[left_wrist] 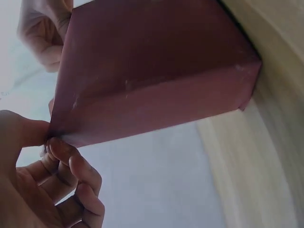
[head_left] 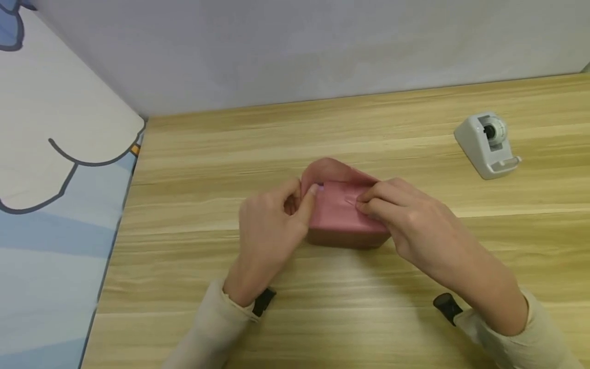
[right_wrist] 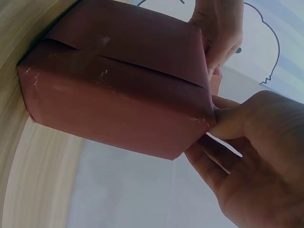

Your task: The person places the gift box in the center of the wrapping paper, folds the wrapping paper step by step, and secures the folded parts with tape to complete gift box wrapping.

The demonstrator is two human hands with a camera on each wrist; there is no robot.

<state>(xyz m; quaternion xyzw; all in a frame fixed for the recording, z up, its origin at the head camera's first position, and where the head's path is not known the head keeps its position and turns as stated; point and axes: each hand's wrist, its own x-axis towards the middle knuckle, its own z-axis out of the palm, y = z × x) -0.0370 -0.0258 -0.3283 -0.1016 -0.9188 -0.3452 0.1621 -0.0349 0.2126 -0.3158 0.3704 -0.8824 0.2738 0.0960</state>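
A box wrapped in pink-red paper (head_left: 349,238) stands on the table, with a paper flap (head_left: 329,169) raised along the back of its top. My left hand (head_left: 272,215) pinches the paper at the top left corner, its thumb beside a small bluish spot. At the top right, my right hand (head_left: 410,220) pinches the paper with thumb and fingers over a small crease. In the left wrist view, the left thumb and index finger grip the corner of the wrapped box (left_wrist: 156,61). A paper seam runs along the side of the box (right_wrist: 114,99) in the right wrist view.
A white tape dispenser (head_left: 479,148) with a roll of tape stands at the back right of the wooden table (head_left: 207,138). Behind the table rises a pale wall (head_left: 322,51). A panel with cartoon drawing (head_left: 60,230) borders the left edge.
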